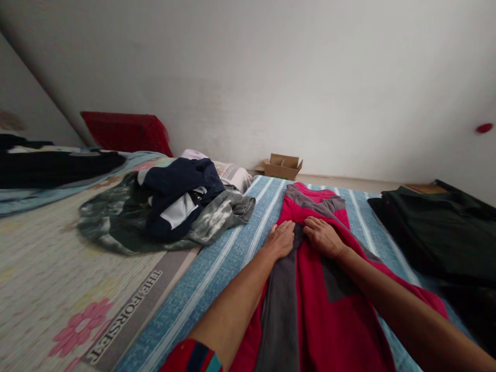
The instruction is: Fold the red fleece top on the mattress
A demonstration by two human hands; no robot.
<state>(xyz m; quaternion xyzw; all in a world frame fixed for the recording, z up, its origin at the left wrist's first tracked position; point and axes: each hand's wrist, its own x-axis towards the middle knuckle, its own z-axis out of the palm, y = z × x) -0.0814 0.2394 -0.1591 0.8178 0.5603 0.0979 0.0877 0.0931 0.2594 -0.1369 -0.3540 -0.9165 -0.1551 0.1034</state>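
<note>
A pinkish-red and grey garment (310,289) lies lengthwise on a blue striped cloth (232,263), running from just below me toward the far edge. Its exact kind is not clear. My left hand (281,239) rests on its middle with the fingers curled into the cloth beside a dark grey patch. Close by on the right, my right hand (322,237) also has bent fingers closed on the fabric. Both hands are at about the same height on the garment, a small gap apart. The fingertips are partly hidden in the cloth.
To the left, a pile of navy, white and grey-green clothes (182,201) sits on a flowered mat (46,279). Dark folded clothes (442,227) are stacked at the right. An open cardboard box (281,168) and a red block-shaped item (127,133) stand by the wall.
</note>
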